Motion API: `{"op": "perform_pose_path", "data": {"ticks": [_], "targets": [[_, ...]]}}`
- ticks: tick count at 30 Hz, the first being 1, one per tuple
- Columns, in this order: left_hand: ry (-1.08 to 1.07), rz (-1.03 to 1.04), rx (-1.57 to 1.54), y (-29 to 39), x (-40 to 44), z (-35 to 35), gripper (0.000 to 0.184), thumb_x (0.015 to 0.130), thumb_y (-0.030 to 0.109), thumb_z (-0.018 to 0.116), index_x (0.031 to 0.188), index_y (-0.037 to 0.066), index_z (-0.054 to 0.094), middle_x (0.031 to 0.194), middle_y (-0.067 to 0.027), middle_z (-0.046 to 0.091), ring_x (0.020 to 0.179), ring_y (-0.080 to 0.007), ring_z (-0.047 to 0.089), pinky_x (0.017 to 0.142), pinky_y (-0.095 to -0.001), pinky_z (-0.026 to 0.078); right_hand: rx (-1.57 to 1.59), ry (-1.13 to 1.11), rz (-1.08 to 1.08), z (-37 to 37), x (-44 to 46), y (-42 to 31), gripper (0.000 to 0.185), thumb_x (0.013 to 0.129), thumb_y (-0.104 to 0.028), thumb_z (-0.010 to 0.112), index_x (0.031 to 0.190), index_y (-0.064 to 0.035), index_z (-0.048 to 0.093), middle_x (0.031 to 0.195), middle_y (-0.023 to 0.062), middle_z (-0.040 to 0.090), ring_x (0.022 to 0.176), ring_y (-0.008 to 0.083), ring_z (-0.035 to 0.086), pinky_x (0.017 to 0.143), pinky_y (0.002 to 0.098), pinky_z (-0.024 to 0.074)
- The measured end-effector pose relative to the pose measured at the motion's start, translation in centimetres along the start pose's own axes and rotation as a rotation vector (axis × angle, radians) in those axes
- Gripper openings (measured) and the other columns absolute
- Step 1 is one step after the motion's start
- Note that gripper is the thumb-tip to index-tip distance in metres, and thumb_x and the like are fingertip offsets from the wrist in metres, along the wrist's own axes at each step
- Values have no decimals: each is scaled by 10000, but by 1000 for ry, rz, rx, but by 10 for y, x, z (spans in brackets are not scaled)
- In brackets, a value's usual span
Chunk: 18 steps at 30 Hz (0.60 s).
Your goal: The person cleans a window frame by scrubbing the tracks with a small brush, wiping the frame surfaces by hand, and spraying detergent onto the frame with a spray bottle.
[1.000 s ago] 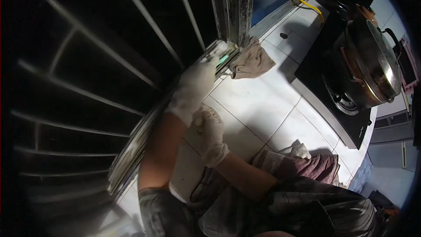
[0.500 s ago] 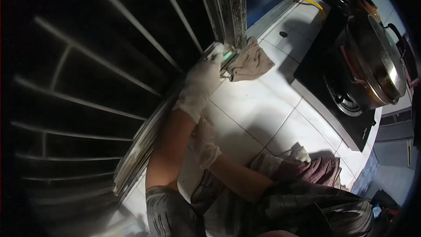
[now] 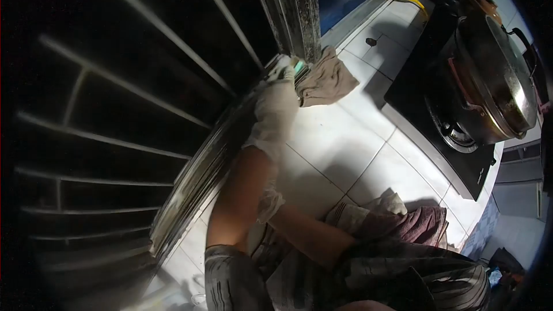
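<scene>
My left hand [image 3: 276,103], in a whitish glove and blurred, reaches up to the corner of the window track [image 3: 190,187]. Its fingers are closed around a small green object [image 3: 299,67] at the foot of the dark upright frame [image 3: 299,11]. Just right of the fingertips lies a crumpled beige cloth [image 3: 329,80] on the white tiles. My right hand [image 3: 269,203], also gloved, is lower down and mostly behind my left forearm; its fingers are hidden.
Metal bars [image 3: 127,92] cross the dark opening at left. A large lidded pot [image 3: 489,80] sits on a black gas stove [image 3: 415,98] at right. A maroon and white cloth [image 3: 403,224] lies near my right sleeve. A yellow cable [image 3: 405,1] runs behind.
My left forearm has shifted right across the view and now covers most of my right hand, whose fingers showed earlier. The frame and bars have slid slightly left in view.
</scene>
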State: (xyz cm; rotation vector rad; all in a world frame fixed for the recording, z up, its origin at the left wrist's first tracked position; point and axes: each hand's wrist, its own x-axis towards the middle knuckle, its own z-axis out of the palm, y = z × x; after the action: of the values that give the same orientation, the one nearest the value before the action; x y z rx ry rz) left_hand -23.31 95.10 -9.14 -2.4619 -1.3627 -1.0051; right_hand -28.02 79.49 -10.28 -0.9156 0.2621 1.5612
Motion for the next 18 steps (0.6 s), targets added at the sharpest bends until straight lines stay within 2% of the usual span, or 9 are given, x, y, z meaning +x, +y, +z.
{"op": "perform_pose_path", "data": {"ticks": [2, 6, 8, 9, 11, 13, 15, 16, 18], "targets": [[-492, -426, 131, 35, 13, -28, 478, 888, 113, 435, 1364, 148, 395, 954, -164, 665, 824, -352, 652, 725, -445, 519, -7, -9, 0, 1, -1, 0, 114, 902, -147, 556, 922, -45, 602, 752, 33, 594, 609, 129, 539, 526, 280, 428], [-393, -465, 37, 37, 9, -25, 408, 928, 141, 410, 1336, 136, 430, 895, -144, 667, 801, -349, 649, 718, -442, 514, -21, -14, 8, 1, -2, 1, 116, 902, -148, 550, 925, -47, 602, 752, 34, 593, 608, 130, 539, 526, 281, 430], [-92, -547, -363, 36, 8, -24, 347, 956, 201, 380, 1258, 135, 538, 1039, -147, 644, 909, -303, 627, 794, -383, 501, -28, -16, 12, 0, -2, 0, 117, 901, -148, 547, 926, -47, 602, 752, 34, 592, 607, 131, 539, 526, 282, 431], [-95, -546, -363, 31, 6, -25, 347, 956, 201, 380, 1258, 135, 538, 1039, -147, 644, 909, -303, 627, 794, -383, 501, -28, -20, 14, 0, -2, 0, 118, 901, -148, 546, 927, -48, 602, 752, 34, 592, 607, 131, 539, 526, 282, 431], [-362, -562, -55, 16, 2, -33, 356, 952, 210, 400, 1286, 197, 524, 975, -141, 653, 785, -300, 645, 671, -408, 519, -25, -19, 17, 2, -1, 0, 119, 901, -148, 543, 929, -48, 602, 752, 35, 592, 606, 132, 540, 526, 283, 432], [-337, -534, -94, 12, -5, -39, 364, 952, 194, 394, 1298, 221, 505, 922, -134, 654, 711, -303, 642, 620, -439, 514, -25, -20, 19, 3, 0, 0, 121, 901, -148, 540, 930, -49, 603, 752, 35, 592, 606, 133, 540, 526, 283, 433], [-272, -264, -9, 8, -9, -38, 392, 941, 181, 410, 1329, 224, 451, 915, -142, 652, 734, -308, 647, 641, -440, 522, -23, -22, 23, 7, 3, 0, 122, 901, -148, 538, 931, -50, 603, 752, 36, 591, 605, 133, 540, 526, 284, 434], [-273, -263, -8, 14, -2, -41, 392, 941, 181, 410, 1329, 224, 451, 915, -142, 652, 734, -308, 647, 641, -440, 522, -24, -25, 24, 8, 5, 1, 123, 901, -148, 536, 932, -50, 603, 752, 36, 591, 605, 134, 540, 526, 284, 434], [-569, -166, 263, 30, 20, -48, 439, 928, 176, 430, 1358, 250, 391, 936, -158, 650, 775, -317, 654, 650, -439, 529, -19, -26, 7, 1, 1, -2, 124, 901, -148, 534, 934, -51, 603, 752, 36, 591, 605, 134, 541, 526, 284, 435]]}}
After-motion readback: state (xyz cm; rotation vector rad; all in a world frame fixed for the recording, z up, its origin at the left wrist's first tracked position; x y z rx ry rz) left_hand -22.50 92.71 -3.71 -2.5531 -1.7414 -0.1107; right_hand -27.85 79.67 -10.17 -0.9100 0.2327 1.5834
